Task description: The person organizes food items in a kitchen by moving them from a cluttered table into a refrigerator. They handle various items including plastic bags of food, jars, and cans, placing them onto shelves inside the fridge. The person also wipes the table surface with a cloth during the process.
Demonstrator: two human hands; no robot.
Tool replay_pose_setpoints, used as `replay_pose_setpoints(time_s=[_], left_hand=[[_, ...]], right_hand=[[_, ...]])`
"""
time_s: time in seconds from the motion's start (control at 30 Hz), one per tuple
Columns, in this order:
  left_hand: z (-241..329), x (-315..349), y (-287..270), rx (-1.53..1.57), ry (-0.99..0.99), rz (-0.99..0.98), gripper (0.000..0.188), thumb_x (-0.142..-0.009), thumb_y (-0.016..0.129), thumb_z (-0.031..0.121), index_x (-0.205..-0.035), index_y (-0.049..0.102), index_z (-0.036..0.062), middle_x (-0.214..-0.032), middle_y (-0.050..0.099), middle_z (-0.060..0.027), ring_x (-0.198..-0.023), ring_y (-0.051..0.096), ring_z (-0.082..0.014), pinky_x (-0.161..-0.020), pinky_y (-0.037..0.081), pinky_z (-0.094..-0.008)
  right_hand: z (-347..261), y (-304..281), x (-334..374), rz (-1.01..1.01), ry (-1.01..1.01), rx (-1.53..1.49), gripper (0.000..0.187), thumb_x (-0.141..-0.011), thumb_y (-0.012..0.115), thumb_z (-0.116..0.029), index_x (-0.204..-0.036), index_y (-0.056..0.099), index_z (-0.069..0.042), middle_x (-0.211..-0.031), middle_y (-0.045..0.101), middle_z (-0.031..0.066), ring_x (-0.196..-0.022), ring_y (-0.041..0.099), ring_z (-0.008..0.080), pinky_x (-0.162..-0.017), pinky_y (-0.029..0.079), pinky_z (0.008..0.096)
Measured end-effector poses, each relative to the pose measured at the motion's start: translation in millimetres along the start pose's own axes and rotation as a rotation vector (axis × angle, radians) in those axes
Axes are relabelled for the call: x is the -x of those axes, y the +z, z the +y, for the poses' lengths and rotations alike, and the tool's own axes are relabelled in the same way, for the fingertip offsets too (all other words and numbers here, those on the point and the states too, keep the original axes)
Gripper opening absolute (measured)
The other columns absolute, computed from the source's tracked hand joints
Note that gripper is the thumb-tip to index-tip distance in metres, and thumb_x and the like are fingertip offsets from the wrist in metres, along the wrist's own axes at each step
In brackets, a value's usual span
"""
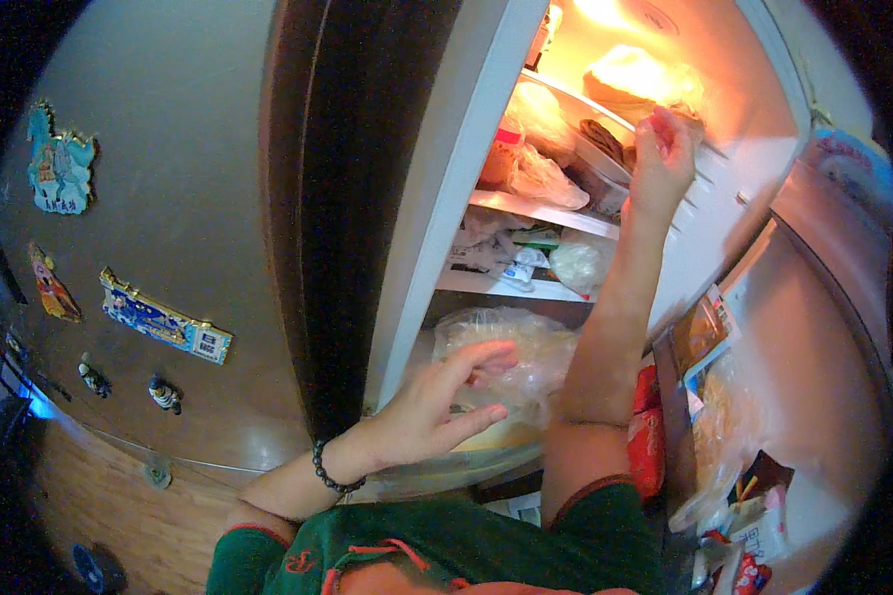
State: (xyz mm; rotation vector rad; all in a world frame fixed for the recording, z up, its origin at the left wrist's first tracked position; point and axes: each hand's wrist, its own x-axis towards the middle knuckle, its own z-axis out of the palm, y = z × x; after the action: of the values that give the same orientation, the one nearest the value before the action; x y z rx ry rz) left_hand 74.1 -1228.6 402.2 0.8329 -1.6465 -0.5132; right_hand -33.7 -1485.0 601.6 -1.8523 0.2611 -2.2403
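Observation:
My right hand [665, 154] reaches up into the lit upper part of an open fridge or freezer, its fingers curled in. It is right in front of a bulky plastic bag [633, 84] on the top shelf; whether it grips the bag is hidden. My left hand [456, 392] is held lower, fingers apart and holding nothing, in front of a large clear plastic bag [526, 342] in the bottom compartment. Whether it touches that bag I cannot tell. A dark bead bracelet [329, 471] circles my left wrist.
Shelves beneath my right hand hold bagged food [541, 174] and a white bag [582, 263]. The open door [824, 327] on the right carries packets and a red package [647, 436]. At left, a closed door [189, 119] bears several magnets [164, 317].

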Motion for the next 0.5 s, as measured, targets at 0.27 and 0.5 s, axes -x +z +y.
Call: replay_pose_setpoints(time_s=[0.27, 0.5], left_hand=[[6.7, 31.3, -4.6, 0.001, -0.101, 0.015, 0.050, -0.085, 0.064, 0.011, -0.129, 0.041, 0.0034, -0.117, 0.059, -0.0111, -0.104, 0.058, -0.0184, -0.088, 0.046, -0.0314], [5.2, 32.3, -5.4, -0.022, -0.139, -0.039, 0.045, -0.087, 0.061, 0.013, -0.127, 0.043, 0.0023, -0.116, 0.058, -0.0159, -0.105, 0.059, -0.0247, -0.088, 0.047, -0.0338]], right_hand=[[43.4, 30.5, -75.1, -0.351, -0.252, 1.259, 0.061, -0.071, 0.068, -0.048, -0.127, 0.052, -0.029, -0.145, 0.028, 0.0127, -0.134, 0.024, 0.0374, -0.104, 0.026, 0.0572], [51.6, 32.2, -107.2, -0.736, 0.101, 1.396, 0.065, -0.072, 0.068, -0.046, -0.131, 0.049, -0.026, -0.144, 0.035, 0.0059, -0.130, 0.037, 0.0314, -0.103, 0.036, 0.0481]])
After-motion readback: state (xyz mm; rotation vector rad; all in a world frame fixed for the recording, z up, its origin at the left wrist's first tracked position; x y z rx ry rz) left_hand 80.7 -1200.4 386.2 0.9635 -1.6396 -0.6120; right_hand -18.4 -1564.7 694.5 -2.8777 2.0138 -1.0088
